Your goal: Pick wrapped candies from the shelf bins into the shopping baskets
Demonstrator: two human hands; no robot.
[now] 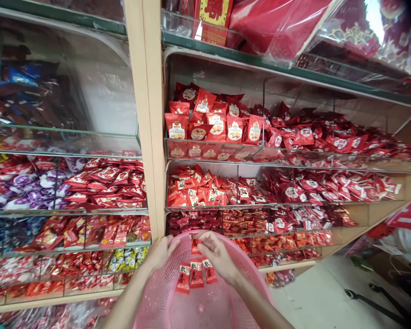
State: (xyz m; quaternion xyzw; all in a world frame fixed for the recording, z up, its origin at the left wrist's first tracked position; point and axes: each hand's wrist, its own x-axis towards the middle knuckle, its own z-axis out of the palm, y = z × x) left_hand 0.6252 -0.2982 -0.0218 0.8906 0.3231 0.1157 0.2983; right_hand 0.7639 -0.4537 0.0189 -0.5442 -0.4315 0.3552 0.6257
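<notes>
A large pink plastic basket [253, 274] is in front of me, below the shelves. My left hand [159, 252] is closed on its far left rim, thumb toward the inside. Over the basket my right hand [214, 251] pinches a small red packet [194, 246] with dark characters on a pale label. Just below that packet, three similar red packets [196, 274] lie side by side in the basket. A small pale pink piece [201, 308] rests nearer to me on the basket's bottom.
Glass-fronted shelves hold red wrapped packets [215, 128] on the right and red, purple and yellow sweets [106, 178] on the left. A wooden post [150, 114] divides them. Pale floor [304, 301] and dark metal legs [373, 301] show at the lower right.
</notes>
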